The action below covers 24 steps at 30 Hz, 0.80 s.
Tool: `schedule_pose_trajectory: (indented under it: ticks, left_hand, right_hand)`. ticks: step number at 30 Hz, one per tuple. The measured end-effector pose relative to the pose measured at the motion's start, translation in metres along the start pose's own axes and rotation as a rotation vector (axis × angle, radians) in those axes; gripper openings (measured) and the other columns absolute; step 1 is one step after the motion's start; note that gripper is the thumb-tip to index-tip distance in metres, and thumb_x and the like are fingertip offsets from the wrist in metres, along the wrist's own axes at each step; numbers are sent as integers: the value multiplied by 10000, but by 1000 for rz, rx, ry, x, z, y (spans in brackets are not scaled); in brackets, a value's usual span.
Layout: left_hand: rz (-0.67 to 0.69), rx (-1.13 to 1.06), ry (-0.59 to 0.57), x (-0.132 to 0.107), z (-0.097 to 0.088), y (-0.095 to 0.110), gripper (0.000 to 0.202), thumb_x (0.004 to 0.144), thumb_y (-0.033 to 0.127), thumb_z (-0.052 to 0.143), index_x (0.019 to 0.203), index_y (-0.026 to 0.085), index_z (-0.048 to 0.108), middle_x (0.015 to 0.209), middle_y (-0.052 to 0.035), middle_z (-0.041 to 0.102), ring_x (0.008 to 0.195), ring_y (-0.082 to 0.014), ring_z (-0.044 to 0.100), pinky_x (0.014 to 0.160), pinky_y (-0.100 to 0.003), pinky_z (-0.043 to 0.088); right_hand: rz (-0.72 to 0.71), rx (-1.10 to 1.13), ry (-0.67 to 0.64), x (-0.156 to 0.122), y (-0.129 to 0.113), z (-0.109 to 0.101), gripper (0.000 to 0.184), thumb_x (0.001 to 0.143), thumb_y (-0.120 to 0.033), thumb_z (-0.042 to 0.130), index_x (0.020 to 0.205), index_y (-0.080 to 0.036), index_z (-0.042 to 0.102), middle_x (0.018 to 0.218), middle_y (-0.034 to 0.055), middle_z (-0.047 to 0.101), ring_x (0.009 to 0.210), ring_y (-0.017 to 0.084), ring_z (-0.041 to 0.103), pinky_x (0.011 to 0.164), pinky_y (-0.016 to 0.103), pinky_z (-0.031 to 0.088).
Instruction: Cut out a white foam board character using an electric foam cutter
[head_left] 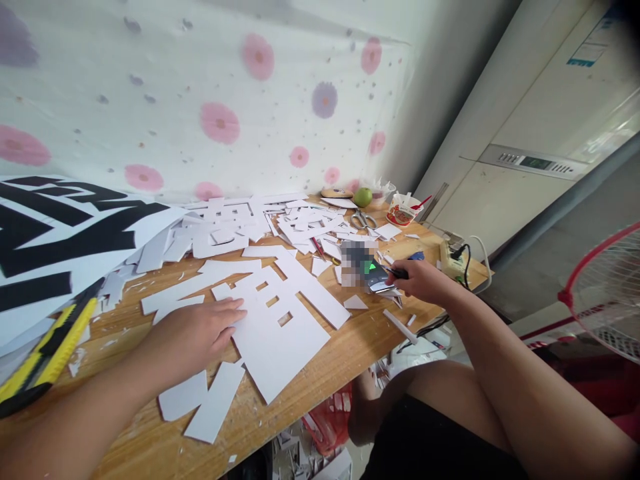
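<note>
My left hand [197,333] rests with outstretched fingers on a white foam board piece [287,353] that has several small rectangular cut-outs. More white offcuts [216,405] lie under and beside that hand. At the right, my right hand [423,281] is closed around a slim black tool [399,273]; its kind is not clear. The tool's end points left, over the edge of a phone [381,279] with a lit screen, partly blurred out. White scraps lie around the phone.
A yellow utility knife [55,350] lies at the left beside black-and-white lettered sheets [75,233]. Scissors [363,221], a green fruit [363,197] and a paper tub [401,210] stand farther back. A power strip [453,259] and a fan [610,293] are at the right.
</note>
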<state>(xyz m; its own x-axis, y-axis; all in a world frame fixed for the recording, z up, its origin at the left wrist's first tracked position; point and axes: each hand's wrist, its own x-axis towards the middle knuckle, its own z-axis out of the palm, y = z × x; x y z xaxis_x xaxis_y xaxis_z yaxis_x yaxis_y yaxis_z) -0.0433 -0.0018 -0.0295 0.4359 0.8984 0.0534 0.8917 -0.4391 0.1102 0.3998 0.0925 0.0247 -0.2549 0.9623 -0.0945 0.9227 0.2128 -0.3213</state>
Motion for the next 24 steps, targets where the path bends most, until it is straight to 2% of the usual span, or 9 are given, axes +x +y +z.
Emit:
schedule_pose_trajectory:
  ticks: [5,11,15,21,24]
  left_hand:
    - [-30,20,-3,2,-6,9,435,891,270,416,1169,266,750,1355,-43,665,1180,-293,677,1016,-492,544]
    - [-11,72,-83,3,-20,21,465,824,148,420,1115,217,776,1324,-63,675,1189,-284,676,1028,-477,535]
    - [-8,84,-107,1,-22,24,483,780,83,417,1067,198,787,1292,-64,696,1188,-262,678,1039,-444,527]
    - [-2,82,-104,1,-23,27,456,778,76,431,1012,230,791,1274,-33,713,1173,-249,684,1031,-423,527]
    - [-3,78,-100,1,-22,26,450,775,91,435,1009,240,790,1259,-28,723,1159,-252,691,1016,-430,534]
  right_hand:
    - [11,-2,-10,0,1,0,147,798,-172,553,830,-185,696,701,31,703,608,166,611,597,262,423]
    - [-1,-20,-19,1,2,0,163,792,-157,536,825,-190,693,696,22,697,602,161,614,603,264,421]
    - [-1,-10,-25,3,7,2,162,798,-163,534,829,-191,691,711,22,707,603,159,626,604,264,427]
    - [2,20,-25,4,12,4,147,793,-181,549,843,-201,686,751,29,736,587,163,632,594,271,437]
    - [8,4,-22,3,9,2,158,796,-180,540,832,-202,693,709,24,715,603,171,636,598,272,434]
